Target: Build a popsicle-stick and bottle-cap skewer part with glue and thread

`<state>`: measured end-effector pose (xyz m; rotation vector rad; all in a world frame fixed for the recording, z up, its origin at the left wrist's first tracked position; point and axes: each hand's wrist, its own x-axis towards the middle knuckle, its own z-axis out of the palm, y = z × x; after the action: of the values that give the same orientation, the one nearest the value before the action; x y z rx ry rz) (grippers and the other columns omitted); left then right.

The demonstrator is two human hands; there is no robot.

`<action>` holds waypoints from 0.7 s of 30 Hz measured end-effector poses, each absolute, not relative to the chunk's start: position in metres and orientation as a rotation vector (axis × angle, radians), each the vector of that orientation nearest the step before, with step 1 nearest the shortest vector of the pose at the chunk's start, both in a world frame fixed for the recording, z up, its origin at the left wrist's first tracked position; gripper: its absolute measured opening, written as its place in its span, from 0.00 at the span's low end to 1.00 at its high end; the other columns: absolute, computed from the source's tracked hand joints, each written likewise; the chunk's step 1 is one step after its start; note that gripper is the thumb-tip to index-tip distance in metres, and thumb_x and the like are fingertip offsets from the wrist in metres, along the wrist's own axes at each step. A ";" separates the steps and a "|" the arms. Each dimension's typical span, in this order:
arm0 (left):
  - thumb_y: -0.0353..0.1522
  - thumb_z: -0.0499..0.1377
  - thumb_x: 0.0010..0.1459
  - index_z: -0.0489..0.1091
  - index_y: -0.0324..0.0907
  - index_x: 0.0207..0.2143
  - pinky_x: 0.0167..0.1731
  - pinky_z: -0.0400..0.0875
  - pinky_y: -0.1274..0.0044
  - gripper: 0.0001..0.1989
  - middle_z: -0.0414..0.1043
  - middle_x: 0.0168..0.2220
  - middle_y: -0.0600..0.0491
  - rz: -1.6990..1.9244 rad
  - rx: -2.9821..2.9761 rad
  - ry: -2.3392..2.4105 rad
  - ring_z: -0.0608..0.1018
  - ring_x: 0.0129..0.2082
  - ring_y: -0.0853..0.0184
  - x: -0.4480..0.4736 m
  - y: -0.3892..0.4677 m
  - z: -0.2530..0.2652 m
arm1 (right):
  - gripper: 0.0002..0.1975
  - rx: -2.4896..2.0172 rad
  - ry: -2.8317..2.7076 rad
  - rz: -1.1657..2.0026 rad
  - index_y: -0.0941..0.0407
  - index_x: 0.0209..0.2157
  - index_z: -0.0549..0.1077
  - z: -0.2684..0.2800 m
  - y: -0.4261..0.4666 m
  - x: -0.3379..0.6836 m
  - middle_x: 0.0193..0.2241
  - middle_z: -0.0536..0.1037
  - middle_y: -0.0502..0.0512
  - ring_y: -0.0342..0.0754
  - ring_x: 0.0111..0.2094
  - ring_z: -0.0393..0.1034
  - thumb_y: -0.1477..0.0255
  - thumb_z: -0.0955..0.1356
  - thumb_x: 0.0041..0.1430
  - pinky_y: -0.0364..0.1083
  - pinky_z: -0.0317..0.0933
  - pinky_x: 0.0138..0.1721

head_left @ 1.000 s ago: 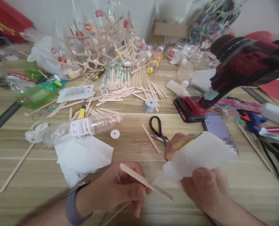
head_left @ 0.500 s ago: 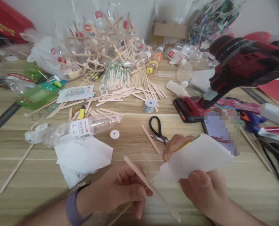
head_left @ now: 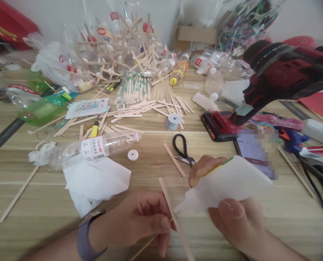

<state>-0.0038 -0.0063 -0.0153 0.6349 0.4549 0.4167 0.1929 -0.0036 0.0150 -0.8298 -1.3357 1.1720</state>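
Flat pale wooden craft stick, rounded end (head_left: 175, 218): held up, tilted, upper end leaning left, lower end running out of view at the bottom. Thin round light-wood skewer (head_left: 145, 247): slanted behind the stick, partly hidden, join unclear. Translucent white plastic squeeze bottle, yellow-green strip on upper side (head_left: 229, 185): tipped, nozzle down-left at the stick's middle, contact unclear.

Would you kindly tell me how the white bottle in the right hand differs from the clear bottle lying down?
The white bottle is held in the right hand; the clear bottle lies on its side, unheld. The white bottle is cloudy, while the clear bottle is see-through. Neither stands upright.
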 end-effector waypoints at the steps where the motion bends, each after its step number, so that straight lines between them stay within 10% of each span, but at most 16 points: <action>1: 0.44 0.67 0.52 0.71 0.39 0.30 0.23 0.62 0.82 0.17 0.70 0.20 0.57 0.417 0.635 0.453 0.71 0.18 0.75 -0.004 -0.007 -0.015 | 0.14 -0.830 -1.338 1.173 0.50 0.34 0.74 0.015 -0.004 0.193 0.31 0.69 0.53 0.49 0.30 0.63 0.54 0.68 0.59 0.48 0.60 0.27; 21: 0.40 0.70 0.47 0.68 0.43 0.33 0.13 0.43 0.85 0.17 0.52 0.18 0.66 0.637 0.498 0.828 0.49 0.14 0.80 -0.005 0.000 0.006 | 0.14 -1.041 -0.984 1.195 0.48 0.32 0.76 0.012 0.011 0.184 0.27 0.71 0.52 0.48 0.26 0.62 0.53 0.72 0.53 0.47 0.58 0.25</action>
<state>-0.0048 0.0004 0.0063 0.4979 0.8275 0.6367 0.1841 0.0114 0.0125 -1.0406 -0.9837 1.1949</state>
